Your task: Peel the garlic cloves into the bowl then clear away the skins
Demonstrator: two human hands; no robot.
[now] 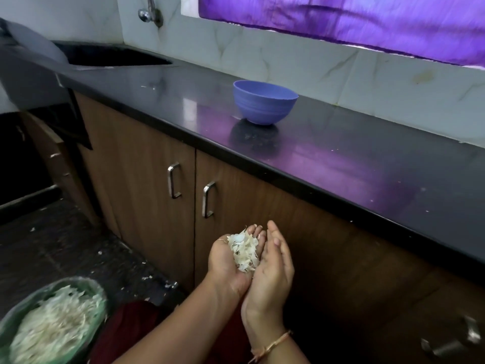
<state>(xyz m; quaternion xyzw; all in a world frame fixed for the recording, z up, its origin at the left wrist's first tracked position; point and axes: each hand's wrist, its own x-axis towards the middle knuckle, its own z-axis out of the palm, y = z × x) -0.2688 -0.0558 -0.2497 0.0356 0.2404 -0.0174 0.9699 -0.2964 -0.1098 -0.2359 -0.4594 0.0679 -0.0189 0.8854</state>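
A pile of pale garlic skins point(245, 252) lies in my cupped left hand point(224, 261), whose fingers curl up around it. My right hand point(273, 269), with a thin bangle at the wrist, stands on edge against the pile's right side with its fingers straight. Both hands are low, in front of the brown cabinet doors and below the counter edge. The blue bowl point(265, 103) stands upright on the black counter point(341, 164), far above and beyond the hands. Its inside is hidden from this angle.
A bin lined with a green bag point(52, 324) and heaped with skins sits on the floor at lower left. Loose skin flakes dot the dark floor point(78, 248). A sink point(115, 56) lies at the counter's far left. Two metal handles point(174, 179) stick out from the cabinet doors.
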